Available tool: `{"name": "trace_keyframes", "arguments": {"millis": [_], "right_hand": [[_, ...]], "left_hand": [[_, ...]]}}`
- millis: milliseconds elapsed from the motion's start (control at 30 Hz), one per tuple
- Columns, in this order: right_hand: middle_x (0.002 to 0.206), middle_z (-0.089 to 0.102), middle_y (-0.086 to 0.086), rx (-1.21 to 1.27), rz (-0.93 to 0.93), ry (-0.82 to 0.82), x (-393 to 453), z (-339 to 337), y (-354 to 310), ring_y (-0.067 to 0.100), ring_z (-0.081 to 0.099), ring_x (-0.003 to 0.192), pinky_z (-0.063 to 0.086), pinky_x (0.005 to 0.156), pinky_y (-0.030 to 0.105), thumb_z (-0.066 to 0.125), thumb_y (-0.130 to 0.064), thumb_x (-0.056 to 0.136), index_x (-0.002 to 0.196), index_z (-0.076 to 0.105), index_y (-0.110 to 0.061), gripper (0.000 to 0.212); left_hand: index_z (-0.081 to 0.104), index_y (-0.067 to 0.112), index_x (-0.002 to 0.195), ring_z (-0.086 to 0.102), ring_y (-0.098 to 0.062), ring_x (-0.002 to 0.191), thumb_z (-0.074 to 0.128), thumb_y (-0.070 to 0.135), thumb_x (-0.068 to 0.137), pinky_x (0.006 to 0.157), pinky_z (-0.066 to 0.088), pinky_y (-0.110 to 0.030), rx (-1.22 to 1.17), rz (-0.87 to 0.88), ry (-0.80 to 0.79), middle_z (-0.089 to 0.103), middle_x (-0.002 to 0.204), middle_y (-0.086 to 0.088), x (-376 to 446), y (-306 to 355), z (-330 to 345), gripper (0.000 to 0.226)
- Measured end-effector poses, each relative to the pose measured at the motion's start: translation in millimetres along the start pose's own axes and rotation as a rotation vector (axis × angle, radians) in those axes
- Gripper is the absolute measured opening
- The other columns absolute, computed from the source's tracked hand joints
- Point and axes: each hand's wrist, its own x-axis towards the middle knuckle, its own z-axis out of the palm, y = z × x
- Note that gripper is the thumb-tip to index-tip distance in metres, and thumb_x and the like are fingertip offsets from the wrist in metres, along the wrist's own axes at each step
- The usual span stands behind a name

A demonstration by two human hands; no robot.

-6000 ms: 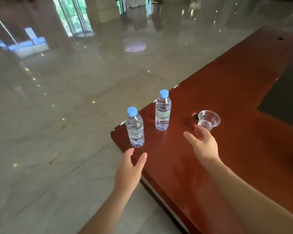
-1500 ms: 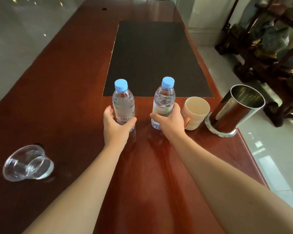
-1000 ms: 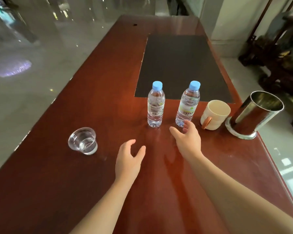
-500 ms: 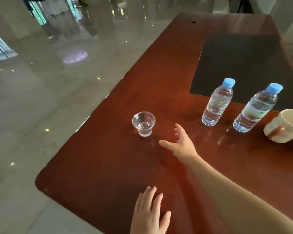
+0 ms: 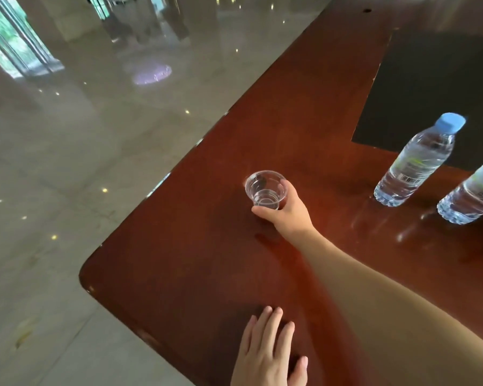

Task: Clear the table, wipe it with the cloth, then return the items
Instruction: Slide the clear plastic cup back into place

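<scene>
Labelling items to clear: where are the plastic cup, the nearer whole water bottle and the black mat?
plastic cup (image 5: pixel 266 190), head view, clear inner wall.
water bottle (image 5: pixel 414 164), head view, label.
black mat (image 5: pixel 435 87), head view, bare middle.

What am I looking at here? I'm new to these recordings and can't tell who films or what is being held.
There is no machine: a person wears a wide-angle camera on the head, looking down at their own bare hands. The right hand is closed around a clear plastic cup standing on the red-brown wooden table. The left hand lies flat and open near the table's edge, holding nothing. To the right stand two water bottles, beside a dark mat. No cloth is in view.
</scene>
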Motion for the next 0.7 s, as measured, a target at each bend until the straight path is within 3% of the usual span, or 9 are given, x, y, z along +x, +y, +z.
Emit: {"name": "trace_keyframes", "arguments": {"millis": [100, 233, 300, 400, 533, 700], "right_hand": [[0.128, 0.048, -0.023, 0.031, 0.013, 0.015, 4.1, 1.8, 3.0, -0.003, 0.045, 0.114, 0.029, 0.084, 0.007, 0.087, -0.042, 0.068, 0.145, 0.039, -0.03, 0.091], [0.135, 0.052, -0.016, 0.039, 0.003, 0.032, 4.9, 2.9, 4.5, 0.004, 0.049, 0.122, 0.035, 0.096, 0.018, 0.086, -0.042, 0.071, 0.145, 0.04, -0.028, 0.088], [0.133, 0.053, -0.021, 0.06, -0.006, 0.042, 2.7, 2.4, 1.4, 0.006, 0.052, 0.122, 0.039, 0.101, 0.023, 0.086, -0.043, 0.07, 0.143, 0.042, -0.029, 0.086], [0.113, 0.049, -0.038, 0.083, -0.022, 0.064, -1.9, -2.1, -3.8, 0.003, 0.054, 0.115, 0.042, 0.101, 0.024, 0.086, -0.044, 0.068, 0.141, 0.044, -0.032, 0.085], [0.115, 0.05, -0.036, 0.118, -0.034, 0.091, -13.9, -19.2, -4.6, 0.008, 0.058, 0.117, 0.047, 0.102, 0.035, 0.086, -0.049, 0.065, 0.138, 0.044, -0.037, 0.086], [0.116, 0.051, -0.038, 0.132, -0.021, 0.186, -42.6, -56.5, 2.2, 0.008, 0.06, 0.115, 0.049, 0.1, 0.037, 0.084, -0.056, 0.06, 0.137, 0.043, -0.041, 0.089]], "left_hand": [[0.077, 0.023, 0.093, 0.067, -0.024, 0.108, 0.065, 0.051, 0.056, 0.095, 0.042, -0.039, 0.017, 0.019, 0.041, 0.071, 0.115, -0.004, -0.4, -1.1, 3.5, 0.048], [0.077, 0.022, 0.093, 0.064, -0.025, 0.113, 0.065, 0.05, 0.055, 0.094, 0.042, -0.04, 0.031, 0.022, 0.094, 0.071, 0.115, -0.005, -0.1, -3.0, 8.5, 0.048], [0.077, 0.021, 0.094, 0.056, -0.023, 0.117, 0.066, 0.049, 0.056, 0.094, 0.042, -0.041, 0.032, 0.027, 0.124, 0.07, 0.116, -0.006, -1.1, -3.1, 10.5, 0.048], [0.077, 0.02, 0.095, 0.057, -0.023, 0.117, 0.066, 0.047, 0.057, 0.094, 0.042, -0.041, 0.03, 0.037, 0.142, 0.07, 0.117, -0.007, -2.3, -3.9, 11.8, 0.048], [0.076, 0.017, 0.098, 0.051, -0.023, 0.119, 0.065, 0.045, 0.06, 0.095, 0.041, -0.042, 0.017, 0.051, 0.151, 0.069, 0.117, -0.009, -2.5, -4.8, 12.3, 0.049], [0.075, 0.013, 0.1, 0.053, -0.026, 0.12, 0.06, 0.044, 0.069, 0.098, 0.04, -0.044, -0.024, 0.063, 0.121, 0.068, 0.12, -0.012, -5.0, -5.0, 11.7, 0.047]]}}
